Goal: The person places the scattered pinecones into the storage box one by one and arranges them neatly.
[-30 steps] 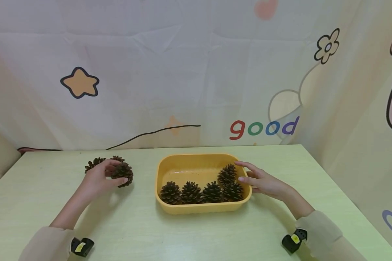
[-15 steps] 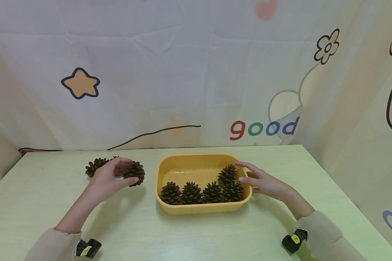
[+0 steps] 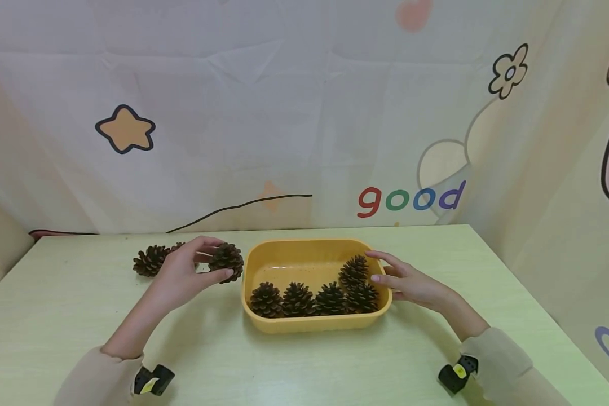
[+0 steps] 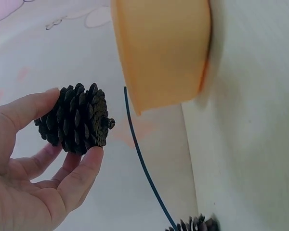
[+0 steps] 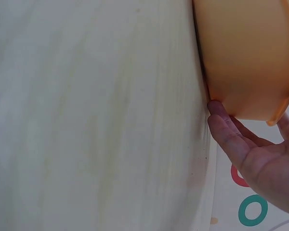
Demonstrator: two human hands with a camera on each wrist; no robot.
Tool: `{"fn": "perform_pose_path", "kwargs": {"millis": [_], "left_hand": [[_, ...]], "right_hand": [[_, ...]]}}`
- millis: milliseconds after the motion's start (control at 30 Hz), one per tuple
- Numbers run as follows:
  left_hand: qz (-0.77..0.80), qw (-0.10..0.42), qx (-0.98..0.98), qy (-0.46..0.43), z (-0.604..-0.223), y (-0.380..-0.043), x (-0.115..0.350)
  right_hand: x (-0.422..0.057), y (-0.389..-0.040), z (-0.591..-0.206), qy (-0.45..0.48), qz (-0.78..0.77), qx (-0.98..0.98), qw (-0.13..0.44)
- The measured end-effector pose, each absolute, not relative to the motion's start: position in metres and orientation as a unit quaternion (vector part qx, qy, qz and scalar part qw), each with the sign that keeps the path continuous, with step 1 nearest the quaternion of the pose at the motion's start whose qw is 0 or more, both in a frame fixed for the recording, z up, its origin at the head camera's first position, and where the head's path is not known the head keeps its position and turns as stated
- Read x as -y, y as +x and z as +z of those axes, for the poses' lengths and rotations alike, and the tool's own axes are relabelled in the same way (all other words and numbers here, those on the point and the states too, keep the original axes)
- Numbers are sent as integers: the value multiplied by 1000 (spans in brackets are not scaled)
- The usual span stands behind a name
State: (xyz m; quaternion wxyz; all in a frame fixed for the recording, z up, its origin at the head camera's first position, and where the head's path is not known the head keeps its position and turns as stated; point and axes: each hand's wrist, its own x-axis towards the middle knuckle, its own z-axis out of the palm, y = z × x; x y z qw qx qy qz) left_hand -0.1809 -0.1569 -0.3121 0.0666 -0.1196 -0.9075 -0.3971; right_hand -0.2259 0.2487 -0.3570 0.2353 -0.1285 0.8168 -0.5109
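My left hand [image 3: 182, 277] pinches a brown pine cone [image 3: 226, 263] between thumb and fingers, raised over the table by the left end of a yellow plastic basin [image 3: 309, 325]. In the left wrist view the held pine cone [image 4: 77, 118] lies sideways, its stub of stem pointing toward the basin [image 4: 164, 53]. At the basin's right end, my right hand [image 3: 411, 286] holds the wall, thumb over the rim and fingers along the outside. Inside, several pine cones [image 3: 297, 299] line the near side, and another pine cone [image 3: 353, 271] sits behind them at the right.
Left of the basin, a pine cone [image 3: 151, 260] lies on the pale green table [image 3: 304, 372], with another pine cone [image 3: 176, 246] mostly hidden behind my left hand. A printed cloth [image 3: 264, 124] hangs along the table's back edge.
My left hand has carried its pine cone rightward and slightly up, from beside the other loose cones to the basin's left rim. The right hand and basin stay where they were.
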Motion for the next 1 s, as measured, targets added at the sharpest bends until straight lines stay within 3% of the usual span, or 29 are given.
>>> {"fn": "perform_pose_path", "kwargs": {"millis": [1000], "left_hand": [[-464,35,873,-148,-319,-203,89]], "right_hand": [[-250,-227,-358,-139,-521,-807,241]]}}
